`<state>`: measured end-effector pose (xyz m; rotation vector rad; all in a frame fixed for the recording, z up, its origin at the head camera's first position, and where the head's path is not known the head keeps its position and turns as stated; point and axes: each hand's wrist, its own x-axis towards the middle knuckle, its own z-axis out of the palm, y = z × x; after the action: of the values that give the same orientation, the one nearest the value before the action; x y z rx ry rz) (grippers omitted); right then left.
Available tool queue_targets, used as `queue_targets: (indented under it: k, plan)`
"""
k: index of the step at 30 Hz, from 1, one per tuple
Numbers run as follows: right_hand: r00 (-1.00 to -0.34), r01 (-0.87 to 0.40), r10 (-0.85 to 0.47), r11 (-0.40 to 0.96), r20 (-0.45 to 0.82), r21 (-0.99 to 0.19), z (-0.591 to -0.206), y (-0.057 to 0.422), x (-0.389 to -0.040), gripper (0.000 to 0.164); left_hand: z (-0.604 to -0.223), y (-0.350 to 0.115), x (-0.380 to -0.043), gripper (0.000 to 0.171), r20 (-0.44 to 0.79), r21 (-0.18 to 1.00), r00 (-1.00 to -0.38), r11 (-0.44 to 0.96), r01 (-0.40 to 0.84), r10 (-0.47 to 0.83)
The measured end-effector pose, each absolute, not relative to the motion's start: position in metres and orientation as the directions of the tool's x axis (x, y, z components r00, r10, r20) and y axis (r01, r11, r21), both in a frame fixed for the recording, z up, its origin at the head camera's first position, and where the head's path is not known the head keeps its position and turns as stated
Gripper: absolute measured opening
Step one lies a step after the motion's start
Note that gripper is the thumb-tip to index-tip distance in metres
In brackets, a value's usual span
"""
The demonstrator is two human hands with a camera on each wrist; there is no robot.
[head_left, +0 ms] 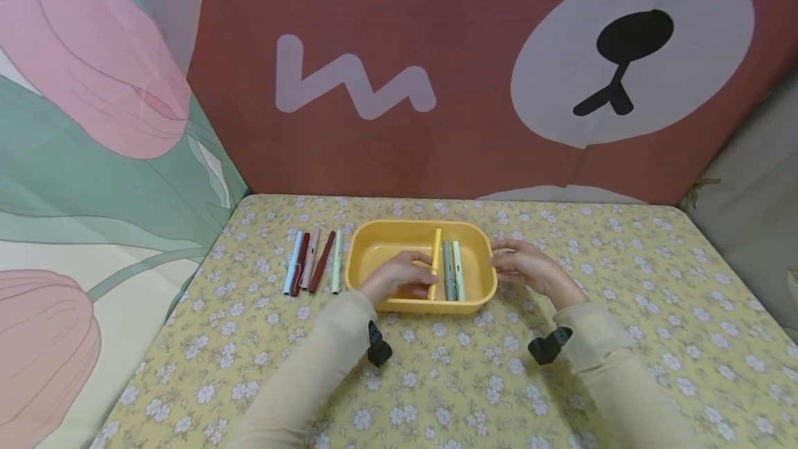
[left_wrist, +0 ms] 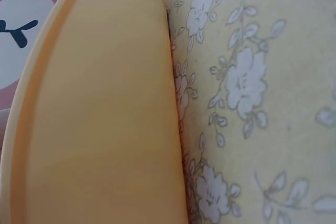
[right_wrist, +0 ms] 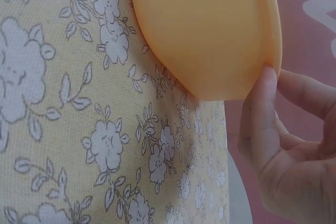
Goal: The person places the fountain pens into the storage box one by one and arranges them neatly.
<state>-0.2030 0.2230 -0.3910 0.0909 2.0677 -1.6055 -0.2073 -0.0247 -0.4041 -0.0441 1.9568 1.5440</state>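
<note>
In the head view, my left hand reaches over the front rim of a yellow tray and pinches a yellow pen inside it. Just right of that pen lie a grey-green pen and a pale green pen, side by side. My right hand grips the tray's right end; the right wrist view shows thumb and fingers pinching the rim. The tray's outer wall fills much of the left wrist view, hiding most of the left hand there.
Left of the tray, several pens lie in a row on the flowered tablecloth: light blue, dark red, pink and pale green ones. A reddish-brown backdrop with a cartoon bear stands behind the table.
</note>
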Motion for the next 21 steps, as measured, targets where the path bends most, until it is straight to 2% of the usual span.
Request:
queue_targets:
  k: [9,21]
  plan:
    - [-0.866,0.343,-0.265,0.3,-0.423,-0.89,-0.392,0.223,-0.202,0.06,-0.408,-0.016,-0.206,0.046,-0.499,0.854,-0.809,0.336,-0.397,0.31]
    - [-0.867,0.349,-0.258,0.296,-0.426,-0.889,-0.392,0.223,-0.202,0.06,-0.412,-0.012,-0.204,0.06,-0.492,0.858,-0.811,0.335,-0.39,0.316]
